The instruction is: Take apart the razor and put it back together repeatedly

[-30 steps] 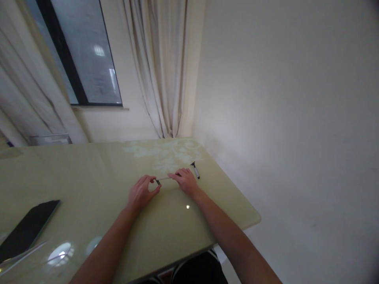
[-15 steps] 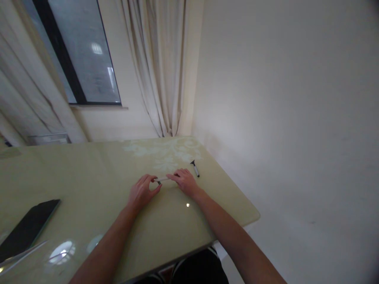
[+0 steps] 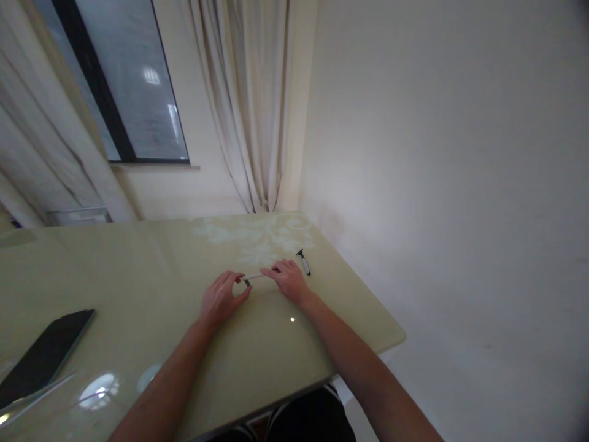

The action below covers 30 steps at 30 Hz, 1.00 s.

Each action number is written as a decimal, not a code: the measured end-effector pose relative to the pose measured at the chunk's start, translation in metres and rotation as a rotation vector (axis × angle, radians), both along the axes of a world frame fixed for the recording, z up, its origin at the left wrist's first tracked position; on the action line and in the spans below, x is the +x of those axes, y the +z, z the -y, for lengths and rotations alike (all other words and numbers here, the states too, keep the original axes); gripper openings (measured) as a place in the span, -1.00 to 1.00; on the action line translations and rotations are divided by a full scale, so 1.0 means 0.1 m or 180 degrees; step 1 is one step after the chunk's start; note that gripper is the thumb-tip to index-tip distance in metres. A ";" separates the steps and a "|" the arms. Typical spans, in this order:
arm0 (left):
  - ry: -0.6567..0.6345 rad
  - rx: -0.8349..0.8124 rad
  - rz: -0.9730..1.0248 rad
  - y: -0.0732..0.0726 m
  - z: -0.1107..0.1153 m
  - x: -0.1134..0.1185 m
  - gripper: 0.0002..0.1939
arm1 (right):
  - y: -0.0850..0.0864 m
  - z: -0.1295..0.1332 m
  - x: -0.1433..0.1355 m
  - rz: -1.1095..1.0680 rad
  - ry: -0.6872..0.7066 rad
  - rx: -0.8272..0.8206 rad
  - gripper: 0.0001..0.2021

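A slim razor [image 3: 254, 276] with a pale handle spans the gap between my two hands, low over the table. Its small dark end sits between the thumb and fingertips of my left hand [image 3: 224, 296], which are closed around it in a pinch. My right hand [image 3: 289, 281] grips the other end of the handle, its index finger laid along it; the curled fingers hide that end. Just beyond my right hand, a second razor [image 3: 304, 263] with a black head and grey handle lies on the table.
The glossy pale green table [image 3: 138, 276] reaches its right corner beside a white wall [image 3: 437, 184]. At left lies a dark flat slab [image 3: 48, 353] near a clear sheet-like edge. Curtains [image 3: 257, 123] and a window stand behind the table.
Both hands stay nearly in place. The razor between them has tilted slightly, and its dark end shows a little more below the left fingertips. The razor on the table is unmoved.
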<state>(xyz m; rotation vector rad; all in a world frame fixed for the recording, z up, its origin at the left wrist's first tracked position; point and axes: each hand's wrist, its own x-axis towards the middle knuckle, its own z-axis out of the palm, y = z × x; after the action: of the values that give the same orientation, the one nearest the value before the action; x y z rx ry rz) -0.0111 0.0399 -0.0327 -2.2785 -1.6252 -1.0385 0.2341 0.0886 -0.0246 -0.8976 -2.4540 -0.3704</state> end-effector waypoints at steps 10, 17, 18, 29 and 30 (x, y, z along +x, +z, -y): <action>-0.0012 -0.0051 -0.0036 0.00 0.00 0.00 -0.75 | 0.00 -0.03 0.04 0.0100 0.0094 -0.0078 -0.61; -0.0014 -0.0034 0.0024 0.01 0.00 -0.01 -0.73 | 0.02 -0.02 0.05 0.0039 0.0086 -0.0122 -0.61; -0.0022 -0.0053 0.0023 0.01 0.00 0.00 -0.73 | 0.02 -0.02 0.06 0.0058 0.0140 -0.0136 -0.61; 0.0145 -0.0625 0.0340 0.04 0.02 -0.01 -0.66 | 0.13 -0.10 0.23 -0.0760 -0.0327 -0.0496 -0.65; 0.0128 -0.0773 0.0390 0.05 0.00 0.00 -0.66 | 0.16 -0.13 0.31 -0.1064 -0.0570 -0.0581 -0.65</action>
<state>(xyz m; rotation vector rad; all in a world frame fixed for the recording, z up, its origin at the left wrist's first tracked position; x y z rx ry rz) -0.0110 0.0397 -0.0275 -2.3589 -1.9344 -1.0416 0.2648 0.1012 -0.0085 -1.1583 -2.1302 -0.0488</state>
